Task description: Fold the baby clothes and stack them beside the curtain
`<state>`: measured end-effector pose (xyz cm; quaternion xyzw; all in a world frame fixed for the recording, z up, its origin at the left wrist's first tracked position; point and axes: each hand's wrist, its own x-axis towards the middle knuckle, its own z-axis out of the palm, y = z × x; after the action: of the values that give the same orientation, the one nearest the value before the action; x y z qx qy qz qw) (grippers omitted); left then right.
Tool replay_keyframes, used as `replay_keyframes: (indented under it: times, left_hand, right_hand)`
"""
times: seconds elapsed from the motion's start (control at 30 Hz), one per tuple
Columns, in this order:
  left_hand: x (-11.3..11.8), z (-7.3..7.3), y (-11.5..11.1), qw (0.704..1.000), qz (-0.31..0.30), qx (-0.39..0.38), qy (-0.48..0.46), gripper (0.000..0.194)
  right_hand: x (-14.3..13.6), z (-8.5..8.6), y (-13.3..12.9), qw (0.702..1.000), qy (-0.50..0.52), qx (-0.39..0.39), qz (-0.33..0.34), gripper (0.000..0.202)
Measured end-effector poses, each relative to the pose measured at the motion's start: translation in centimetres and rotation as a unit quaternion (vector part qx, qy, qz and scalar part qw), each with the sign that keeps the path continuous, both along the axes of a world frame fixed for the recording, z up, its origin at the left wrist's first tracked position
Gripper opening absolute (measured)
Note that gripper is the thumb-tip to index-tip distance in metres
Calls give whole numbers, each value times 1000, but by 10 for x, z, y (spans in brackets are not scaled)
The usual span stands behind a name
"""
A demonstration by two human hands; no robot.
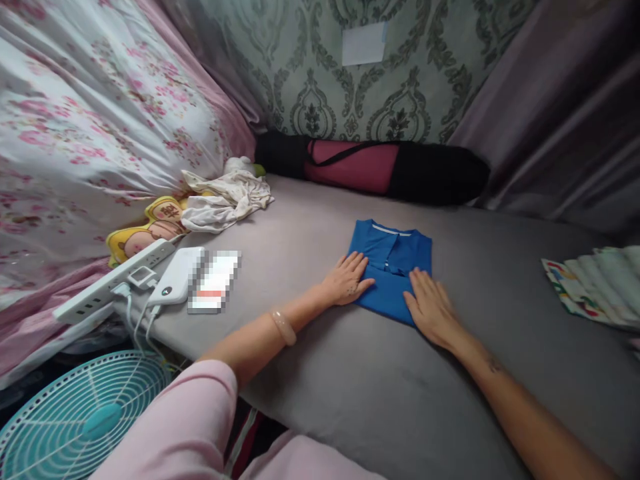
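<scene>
A blue shirt (pixel 387 291) lies folded into a compact rectangle on the grey bed sheet (pixel 300 373), its collar and button placket facing up at the far end. My left hand (pixel 349 279) rests flat on the shirt's left edge, fingers stretched out. On the opposite side, my right hand (pixel 431 308) lies along the right edge with its fingers extended and touching the fabric. Neither hand grips the cloth. The palms and the underside of the shirt are hidden.
Behind the shirt lies a long black and dark-pink bag (pixel 350 167). To the left are a power strip (pixel 115 283), a white power bank (pixel 180 275), a blurred phone (pixel 215 283), a yellow plush (pixel 145 233) and crumpled cloth (pixel 225 200). A turquoise fan (pixel 95 420) stands below; folded fabric (pixel 595 283) lies right.
</scene>
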<state>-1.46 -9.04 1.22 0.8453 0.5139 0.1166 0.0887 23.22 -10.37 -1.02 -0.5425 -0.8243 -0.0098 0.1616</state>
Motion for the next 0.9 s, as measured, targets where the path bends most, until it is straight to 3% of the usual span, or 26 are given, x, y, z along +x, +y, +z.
replay_keyframes:
  times: [0.13, 0.27, 0.43, 0.57, 0.7, 0.9]
  left_hand:
    - [-6, -5, 2, 999, -3, -35, 0, 73]
    - [-16, 0, -3, 999, -22, -33, -10, 71]
    - [-45, 15, -21, 991, -117, 36, -47, 64]
    - [-60, 23, -31, 982, -182, 31, -40, 49]
    - [-63, 25, -33, 978, -208, 30, -13, 34]
    - [-61, 26, -34, 972, -223, 68, 40, 33]
  right_hand:
    - [0, 0, -4, 999, -4, -52, 5, 61]
    - [8, 10, -10, 996, 36, -78, 18, 61]
    - [26, 29, -43, 992, 66, -52, 92, 54]
    - [36, 35, -61, 987, 60, -36, 141, 36]
    - [36, 33, -61, 986, 28, 7, 167, 29]
    - [29, 33, -57, 984, -18, 53, 169, 33]
